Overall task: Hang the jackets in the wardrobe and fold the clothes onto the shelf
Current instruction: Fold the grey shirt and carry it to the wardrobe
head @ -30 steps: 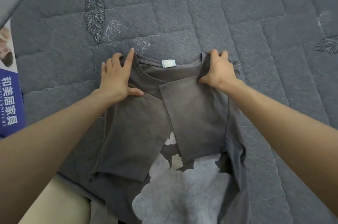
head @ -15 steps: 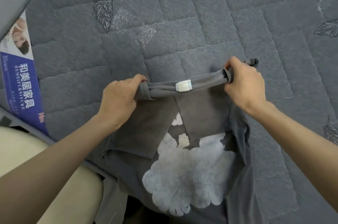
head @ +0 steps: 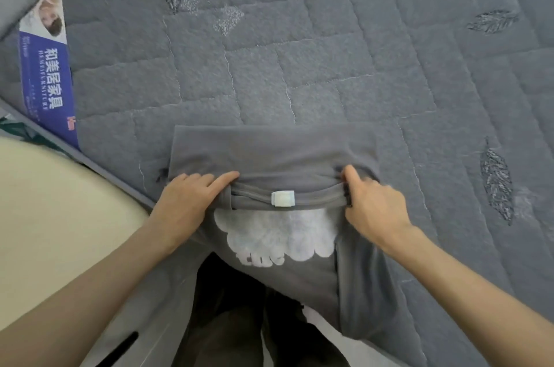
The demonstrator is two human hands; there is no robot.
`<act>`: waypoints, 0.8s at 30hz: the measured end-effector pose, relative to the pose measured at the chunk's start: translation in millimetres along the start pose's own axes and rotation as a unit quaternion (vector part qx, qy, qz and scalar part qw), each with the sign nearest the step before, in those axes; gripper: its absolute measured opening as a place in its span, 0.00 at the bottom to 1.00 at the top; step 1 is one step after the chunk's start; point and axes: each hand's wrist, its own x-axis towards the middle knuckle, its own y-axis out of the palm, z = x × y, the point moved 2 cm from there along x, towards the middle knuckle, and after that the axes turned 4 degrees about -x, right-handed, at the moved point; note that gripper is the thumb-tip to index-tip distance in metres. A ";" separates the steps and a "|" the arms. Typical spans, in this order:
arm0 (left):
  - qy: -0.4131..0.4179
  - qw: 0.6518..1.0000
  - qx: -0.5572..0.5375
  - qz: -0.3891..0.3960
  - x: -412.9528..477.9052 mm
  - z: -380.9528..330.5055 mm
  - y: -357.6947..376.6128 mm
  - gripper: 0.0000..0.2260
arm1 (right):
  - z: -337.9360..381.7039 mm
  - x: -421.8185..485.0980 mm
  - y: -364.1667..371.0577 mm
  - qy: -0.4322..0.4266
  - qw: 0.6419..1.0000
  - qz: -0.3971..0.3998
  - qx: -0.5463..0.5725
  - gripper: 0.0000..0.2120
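Head view, looking straight down. Shows a grey T-shirt (head: 274, 151) lying on a grey quilted bed (head: 329, 52), just below the middle of the picture. Lies partly folded, with a broad band of plain fabric toward 12 o'clock and the collar (head: 314, 200) doubled back beneath it, running from 9 to 3 o'clock. Carries a small white label (head: 282, 197) at the middle of that collar. Bears a white cloud-shaped print (head: 278, 235) just under the collar, toward 6 o'clock. Droops past the bed's near edge at 5 o'clock, beside dark trousers (head: 239, 321).

Held at the collar's 9 o'clock end by the left hand (head: 192, 196), with the fingers laid over the cloth, the index finger reaching toward 2 o'clock and the thumb hidden underneath. Pinched at the collar's 3 o'clock end by the right hand (head: 373, 205), with the index finger raised toward 12 o'clock against the folded band and the other fingers curled round the fabric. Keeps the two hands well apart, with the label between them.

Elsewhere on the bed, shows dark embroidered leaf motifs (head: 496, 184) at 3 o'clock of the shirt and again near the top edge at 11 o'clock. Shows a blue-and-white banner (head: 48, 76) with white characters along the bed's side at 10 o'clock. Shows a cream surface (head: 60, 217) at 8 o'clock, too blurred to identify.
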 end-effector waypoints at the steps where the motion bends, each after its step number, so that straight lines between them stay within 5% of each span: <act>1: -0.006 0.999 -0.023 0.049 -13.4 -5.4 7.3 0.32 | 0.2 -11.5 8.2 -0.002 1.000 0.024 -0.019 0.24; 5: -0.045 0.971 -0.104 0.210 -51.1 -19.7 19.6 0.19 | -0.2 -39.3 26.0 -0.024 0.991 0.114 -0.061 0.18; 8: -0.061 0.977 -0.143 0.143 -50.1 -29.8 6.5 0.17 | 5.4 -42.3 22.2 -0.030 0.991 0.125 -0.048 0.19; 14: -0.072 0.985 -0.154 0.029 -8.9 -33.4 -11.8 0.10 | 20.0 -17.8 -11.1 -0.020 0.996 -0.025 0.089 0.13; 19: -0.197 0.975 -0.095 0.049 32.7 -5.0 -6.3 0.21 | 23.8 33.2 -29.9 -0.008 0.982 -0.023 0.190 0.21; 24: -0.217 0.970 -0.026 0.105 66.9 30.2 2.2 0.24 | 20.8 80.2 -32.0 0.031 0.982 0.024 0.185 0.29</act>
